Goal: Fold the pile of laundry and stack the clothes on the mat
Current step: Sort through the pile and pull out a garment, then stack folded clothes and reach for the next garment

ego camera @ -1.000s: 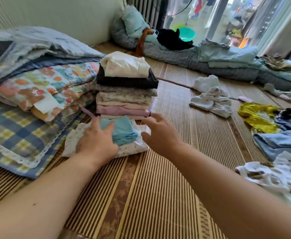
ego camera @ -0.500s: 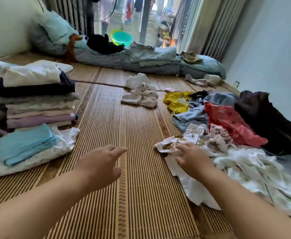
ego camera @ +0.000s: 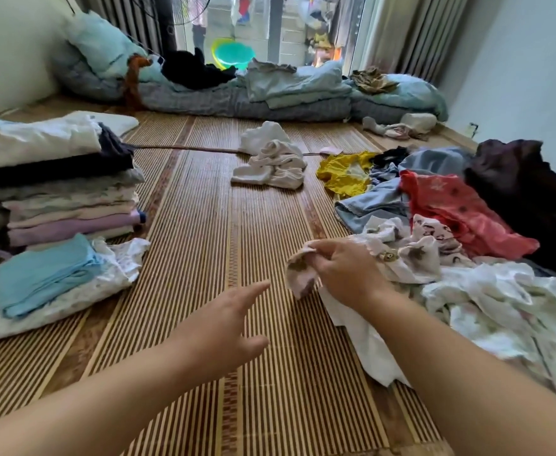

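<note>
On the striped bamboo mat (ego camera: 204, 225) lies a loose pile of unfolded laundry (ego camera: 467, 225) at the right. My right hand (ego camera: 345, 271) pinches the edge of a white printed garment (ego camera: 398, 258) at the pile's near left side and lifts it slightly. My left hand (ego camera: 227, 327) hovers open over the mat, fingers pointing toward the garment, touching nothing. At the left stands a stack of folded clothes (ego camera: 62, 179). In front of it a folded light-blue piece (ego camera: 42, 274) lies on a folded white one (ego camera: 118, 264).
A crumpled white garment (ego camera: 270, 162) lies mid-mat. Yellow (ego camera: 345, 176), red (ego camera: 451, 205) and dark (ego camera: 526, 189) clothes sit in the pile. Bedding and pillows (ego camera: 237, 93) line the far edge by the window. A wall runs along the right.
My view swung right, from the folded stack to the loose pile. My right hand reached the white printed garment and took hold of its edge. My left hand left the blue piece and followed.
</note>
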Demonstrator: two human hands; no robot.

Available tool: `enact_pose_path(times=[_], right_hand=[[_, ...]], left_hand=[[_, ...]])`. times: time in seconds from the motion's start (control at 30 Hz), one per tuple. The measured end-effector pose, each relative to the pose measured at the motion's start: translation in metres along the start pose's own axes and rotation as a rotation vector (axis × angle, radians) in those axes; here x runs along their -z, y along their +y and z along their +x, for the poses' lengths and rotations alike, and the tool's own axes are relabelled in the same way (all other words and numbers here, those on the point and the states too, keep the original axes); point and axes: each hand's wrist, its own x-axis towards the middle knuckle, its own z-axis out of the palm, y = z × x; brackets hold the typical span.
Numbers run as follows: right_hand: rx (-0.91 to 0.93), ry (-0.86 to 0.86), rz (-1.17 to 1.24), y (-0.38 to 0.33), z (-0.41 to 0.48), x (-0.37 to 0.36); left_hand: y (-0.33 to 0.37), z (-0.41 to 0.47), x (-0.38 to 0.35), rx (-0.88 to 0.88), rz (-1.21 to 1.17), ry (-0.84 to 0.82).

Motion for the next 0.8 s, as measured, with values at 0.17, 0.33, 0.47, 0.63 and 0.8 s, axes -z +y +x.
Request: enact_pose_path(times=[0.17, 0.33, 0.47, 0.63, 0.8], right_hand=[[0.267, -0.205, 0.161, -0.065, -0.039, -0.029], [0.274, -0.187, 0.298, -0.069, -0.047, -0.043], [0.056, -0.236, -0.053, -0.032, -0.034, -0.047], [-0.052, -0.385, -0.341, -0.001, -0.024, -0.063], [-0.146, -0.264, -0.083, 0.008, -0.011, -0.062]], left_hand=[[0.002, 0.002, 0.012, 0.036, -0.321, 0.170], [-0.009, -0.007, 0.042, 0.077, -0.643, 0.120], [-0.026, -0.015, 0.060, 0.200, -0.802, 0.107], [-0.046, -0.031, 0.075, 0.150, -0.520, -0.189], [-0.057, -0.042, 0.073, 0.213, -0.147, -0.739]])
